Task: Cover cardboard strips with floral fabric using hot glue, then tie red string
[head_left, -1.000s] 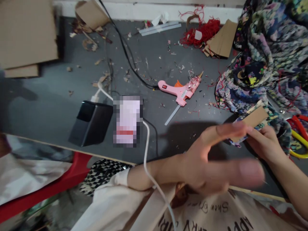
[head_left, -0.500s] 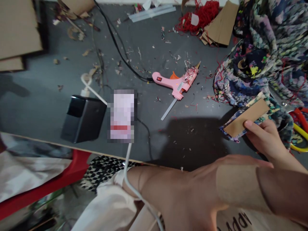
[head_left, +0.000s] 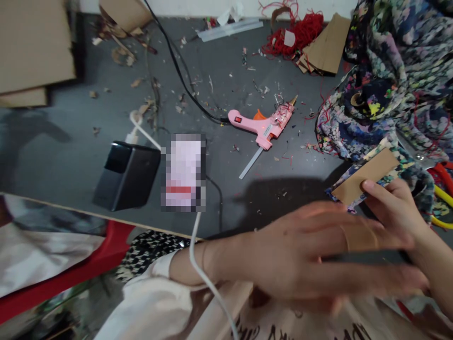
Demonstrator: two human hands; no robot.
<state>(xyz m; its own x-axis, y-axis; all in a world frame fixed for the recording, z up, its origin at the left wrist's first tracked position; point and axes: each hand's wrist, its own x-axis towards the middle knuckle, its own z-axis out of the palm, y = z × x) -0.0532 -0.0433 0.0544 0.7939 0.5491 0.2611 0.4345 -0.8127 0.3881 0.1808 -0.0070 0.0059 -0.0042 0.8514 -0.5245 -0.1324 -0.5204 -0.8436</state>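
My right hand point(head_left: 392, 203), at the right, pinches a small cardboard strip point(head_left: 366, 175) lying on a piece of floral fabric point(head_left: 384, 150), thumb on top. My left hand point(head_left: 314, 250) stretches across the lower middle with its fingers apart, blurred by motion and holding nothing I can see. A beige bandage point(head_left: 359, 237) wraps one of its fingers. The left fingertips point toward my right wrist; whether they touch it I cannot tell. On the grey table beyond lies a pink glue gun point(head_left: 264, 126) with a clear glue stick point(head_left: 251, 163) in its back.
A phone point(head_left: 182, 172) leans by a dark power bank point(head_left: 127, 177), with a white cable point(head_left: 208, 278) hanging over the table edge. Red yarn point(head_left: 300, 35), cardboard pieces point(head_left: 327, 45), bunched floral cloth point(head_left: 375, 89) and scissors with red-yellow handles point(head_left: 442, 198) lie around. Scraps litter the table.
My left hand has moved away from the camera, and its outstretched fingers now show. The right hand keeps its grip on the cardboard strip and fabric. The view has shifted slightly.
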